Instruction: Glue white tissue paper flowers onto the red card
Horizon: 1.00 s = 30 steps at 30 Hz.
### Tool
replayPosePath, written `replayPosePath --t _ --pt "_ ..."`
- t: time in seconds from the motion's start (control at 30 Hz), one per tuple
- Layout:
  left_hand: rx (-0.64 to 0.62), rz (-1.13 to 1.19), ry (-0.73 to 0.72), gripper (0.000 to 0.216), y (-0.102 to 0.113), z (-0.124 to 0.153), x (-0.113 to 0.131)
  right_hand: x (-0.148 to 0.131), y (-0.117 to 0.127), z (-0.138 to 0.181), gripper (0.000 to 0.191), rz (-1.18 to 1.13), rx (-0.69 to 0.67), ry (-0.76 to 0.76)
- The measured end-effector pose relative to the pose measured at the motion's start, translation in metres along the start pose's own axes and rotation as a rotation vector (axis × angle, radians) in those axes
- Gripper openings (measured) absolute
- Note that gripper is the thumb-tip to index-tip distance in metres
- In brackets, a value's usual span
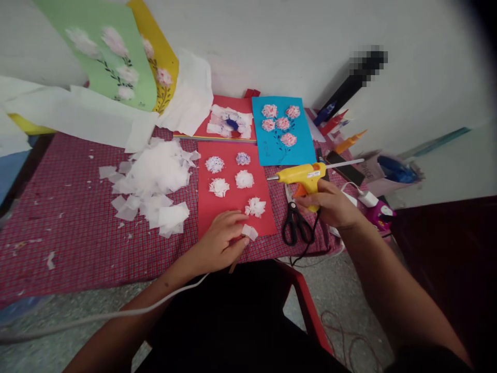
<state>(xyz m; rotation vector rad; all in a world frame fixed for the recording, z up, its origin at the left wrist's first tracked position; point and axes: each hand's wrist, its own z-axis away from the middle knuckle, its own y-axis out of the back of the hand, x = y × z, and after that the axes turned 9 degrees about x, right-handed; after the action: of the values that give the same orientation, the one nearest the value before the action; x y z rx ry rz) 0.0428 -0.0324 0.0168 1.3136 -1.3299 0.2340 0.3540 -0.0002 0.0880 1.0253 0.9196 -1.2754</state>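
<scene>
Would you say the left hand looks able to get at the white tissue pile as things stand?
Probably yes: the left hand is at the near edge of the red card, and the white tissue pile lies to its left, with only checked cloth between them.

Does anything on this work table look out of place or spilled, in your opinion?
Yes. White tissue scraps lie in a loose, untidy heap on the checked cloth, left of the red paper sheet. Small bits are strewn farther out, so it looks spilled. Another scrap sits by the left hand.
</scene>
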Motion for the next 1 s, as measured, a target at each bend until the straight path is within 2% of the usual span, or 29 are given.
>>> replayPosePath --t 0.13,0.23,0.47,0.57,0.7,0.87,1.0 --pt "0.021 -0.016 0.050 0.022 0.002 -0.001 0.002 -0.010 -0.009 -0.003 0.029 -0.017 0.026 -0.033" --pt "0.025 -0.045 0.049 0.023 0.000 -0.002 0.002 -0.026 -0.016 -0.008 0.034 0.128 -0.044 -0.072" --pt "0.017 -0.083 0.061 0.022 -0.007 -0.009 -0.002 -0.066 -0.035 -0.031 0.030 0.516 -0.225 -0.216" --pt "0.013 -0.121 0.087 0.021 -0.010 -0.014 -0.002 -0.077 -0.038 -0.037 0.032 0.665 -0.226 -0.176" --pt "-0.005 -0.143 0.067 0.021 -0.014 -0.016 -0.003 -0.083 -0.040 -0.038 0.038 0.755 -0.214 -0.146" --pt "0.045 -0.132 0.034 0.020 -0.016 -0.014 -0.005 -0.083 -0.052 -0.038 0.035 0.821 -0.282 -0.186" --pt "0.043 -0.114 0.017 0.019 -0.014 -0.014 -0.004 -0.087 -0.063 -0.045 0.030 1.011 -0.321 -0.167"
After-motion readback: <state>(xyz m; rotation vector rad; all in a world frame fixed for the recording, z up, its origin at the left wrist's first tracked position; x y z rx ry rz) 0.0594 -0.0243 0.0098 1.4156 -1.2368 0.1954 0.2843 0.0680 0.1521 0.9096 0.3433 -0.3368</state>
